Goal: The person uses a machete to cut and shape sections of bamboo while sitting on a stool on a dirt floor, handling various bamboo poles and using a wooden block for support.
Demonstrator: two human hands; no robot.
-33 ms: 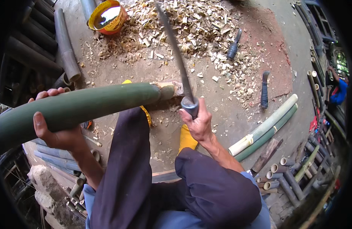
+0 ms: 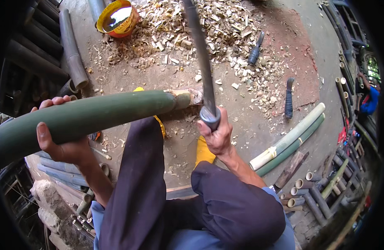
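Observation:
My left hand (image 2: pixel 67 151) grips a thick green bamboo pole (image 2: pixel 104 110) from below, thumb on the near side and fingertips over the far side. The pole slants across my left knee, its pale trimmed end (image 2: pixel 183 100) near the middle of the view. Closed around the dark handle of a machete (image 2: pixel 205 71) is my right hand (image 2: pixel 220 135). The long dark blade points up and away, just right of the trimmed end; whether they touch I cannot tell. The blade's far tip runs out of view at the top.
Bamboo chips (image 2: pixel 208 29) cover the far ground beside a yellow-orange bucket (image 2: pixel 118 20) of dark liquid. Two dark-handled tools (image 2: pixel 288 100) lie right, near two bamboo poles (image 2: pixel 290 139). Several bamboo lengths (image 2: pixel 73 50) lie left. A person in blue (image 2: pixel 369 100) is far right.
The machete has swung so that its blade stands more upright and farther right. My right hand has shifted slightly right. The bamboo pole and my left hand look unmoved.

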